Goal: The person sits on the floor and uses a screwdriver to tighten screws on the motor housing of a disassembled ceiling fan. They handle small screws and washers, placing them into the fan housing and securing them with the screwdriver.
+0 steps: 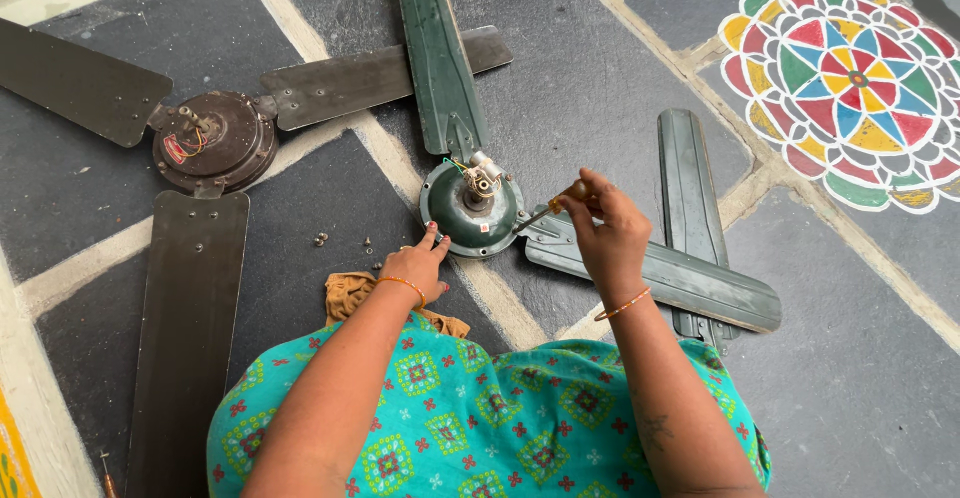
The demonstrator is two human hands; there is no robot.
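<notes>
A dark green ceiling fan motor [471,208] lies on the stone floor with a green blade [436,53] attached toward the top and another green blade [690,283] at its right. My right hand [606,233] grips a screwdriver [548,210] with an amber handle, its tip at the motor's right edge where the blade joins. My left hand [418,263] rests on the floor with its fingertips touching the motor's lower left rim. A loose third green blade [688,183] lies beside the right one.
A brown ceiling fan [212,143] with three blades lies at the left. Small screws [320,239] sit on the floor between the fans. A colourful floor drawing [850,78] is at the upper right. An orange cloth [350,293] lies by my knee.
</notes>
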